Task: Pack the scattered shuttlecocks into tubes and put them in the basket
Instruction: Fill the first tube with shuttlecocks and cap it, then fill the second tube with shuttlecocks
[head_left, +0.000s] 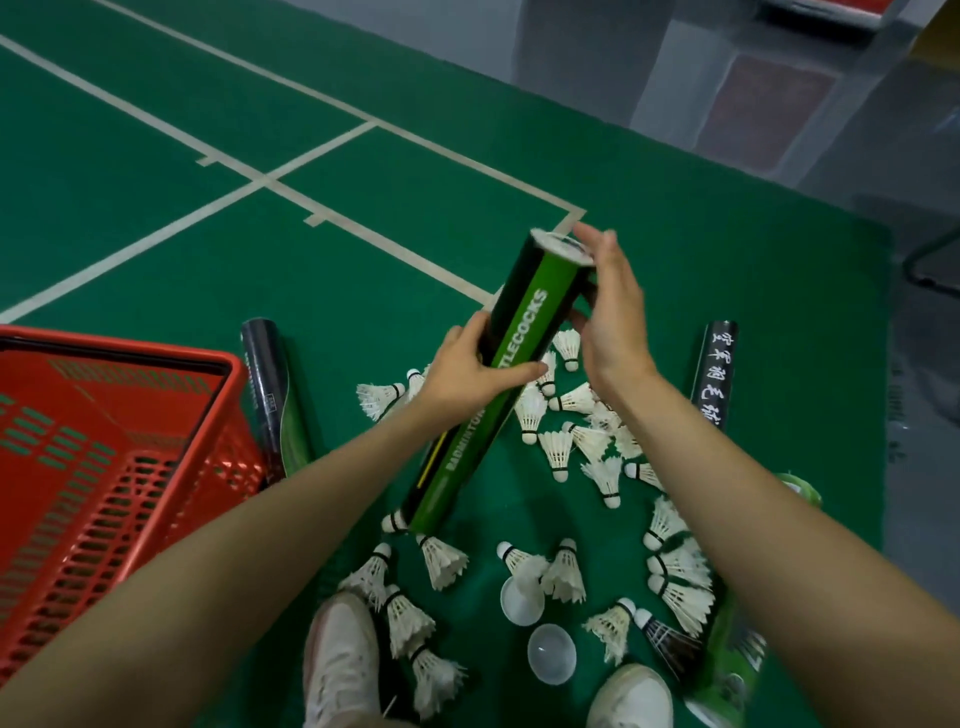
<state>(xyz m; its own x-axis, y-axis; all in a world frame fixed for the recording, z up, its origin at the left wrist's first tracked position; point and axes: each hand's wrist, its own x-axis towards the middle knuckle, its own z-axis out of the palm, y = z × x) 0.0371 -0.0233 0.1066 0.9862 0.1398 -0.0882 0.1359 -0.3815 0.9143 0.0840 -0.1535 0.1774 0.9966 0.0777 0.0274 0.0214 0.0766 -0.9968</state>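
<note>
Green-black tube (540, 296) is tilted, lower end down among the shuttlecocks (556, 452), white-topped end up. Left grip (467, 364) clenched round its middle. Right grip (613, 312) released, straight fingers against the top end. Red basket (130, 467) at floor's left side, dark tube (265, 374) just beside it. Lettered black tube (714, 374) on the right. Two clear caps (551, 661) by the shoes (340, 660). Green court floor (311, 270), white lines, grey wall (649, 52) beyond.

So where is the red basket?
In the head view, the red basket sits on the green floor at the lower left, with a dark tube lying just to its right.
</note>
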